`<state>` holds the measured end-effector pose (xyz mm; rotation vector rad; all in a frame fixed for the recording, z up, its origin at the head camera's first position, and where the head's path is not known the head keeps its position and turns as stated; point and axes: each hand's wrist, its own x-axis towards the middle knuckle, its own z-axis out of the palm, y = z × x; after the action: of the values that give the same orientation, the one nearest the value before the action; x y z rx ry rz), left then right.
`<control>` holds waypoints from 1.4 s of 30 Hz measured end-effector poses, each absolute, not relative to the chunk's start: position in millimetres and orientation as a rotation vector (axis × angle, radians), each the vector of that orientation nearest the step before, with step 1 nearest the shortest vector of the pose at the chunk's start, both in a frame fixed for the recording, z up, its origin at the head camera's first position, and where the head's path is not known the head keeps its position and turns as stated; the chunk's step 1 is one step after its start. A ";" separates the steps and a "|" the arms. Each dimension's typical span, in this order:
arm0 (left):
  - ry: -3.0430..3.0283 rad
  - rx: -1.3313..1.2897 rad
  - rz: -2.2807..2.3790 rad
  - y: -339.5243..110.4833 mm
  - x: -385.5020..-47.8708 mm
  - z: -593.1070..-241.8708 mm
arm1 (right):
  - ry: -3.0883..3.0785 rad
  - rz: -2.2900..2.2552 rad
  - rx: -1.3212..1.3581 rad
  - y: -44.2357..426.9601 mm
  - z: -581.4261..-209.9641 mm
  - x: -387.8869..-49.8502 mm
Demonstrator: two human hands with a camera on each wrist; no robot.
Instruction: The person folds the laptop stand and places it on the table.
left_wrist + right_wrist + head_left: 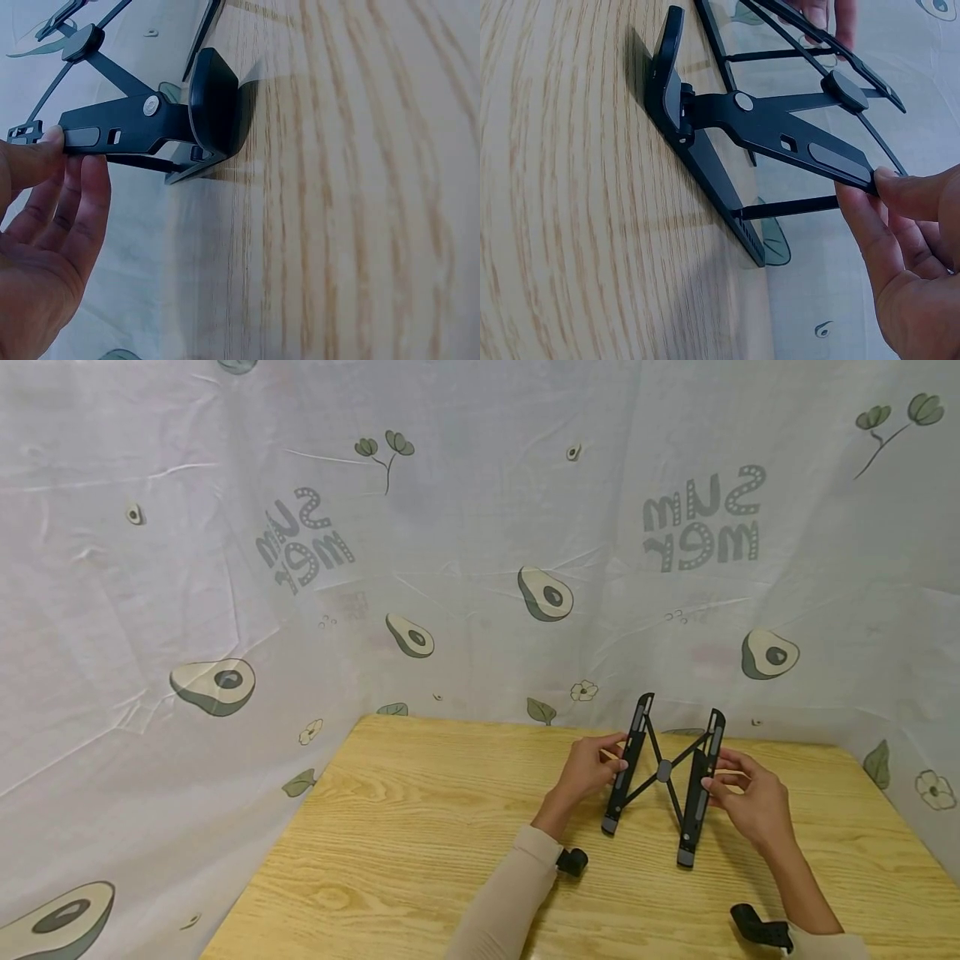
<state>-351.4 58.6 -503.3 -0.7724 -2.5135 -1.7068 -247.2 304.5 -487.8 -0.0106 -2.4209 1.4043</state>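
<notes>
A black folding stand (663, 771) with two long side arms and crossed bars joined at a round hub stands on the wooden table. The left hand (588, 770) pinches its left arm between thumb and fingers; in the left wrist view that hand (52, 232) holds the upper arm (112, 126) by its edge. On the other side the right hand (753, 797) pinches the right arm, and the right wrist view shows thumb and fingers of this hand (915, 240) at the end of the raised arm (802, 146). The base rails rest on the tabletop.
The wooden table (390, 827) extends to the left of the stand. Behind it and along the left hangs a pale cloth (465, 527) printed with avocados. Black wrist mounts stick out by the left sleeve (510, 893) and the right sleeve (825, 946).
</notes>
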 end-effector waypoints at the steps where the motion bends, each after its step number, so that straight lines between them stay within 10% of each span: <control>1: -2.513 -0.772 -1.710 58.8 -351.4 -503.1 | -2.419 1.408 -0.009 304.6 -487.8 -247.2; 42: -2.535 -0.783 -1.703 68.6 -344.4 -502.8 | -2.418 1.424 -0.027 298.9 -487.7 -247.8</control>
<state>-344.4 68.6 -502.8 -0.7825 -2.5350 -1.7028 -247.8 298.9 -487.7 -0.0268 -2.4176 1.4244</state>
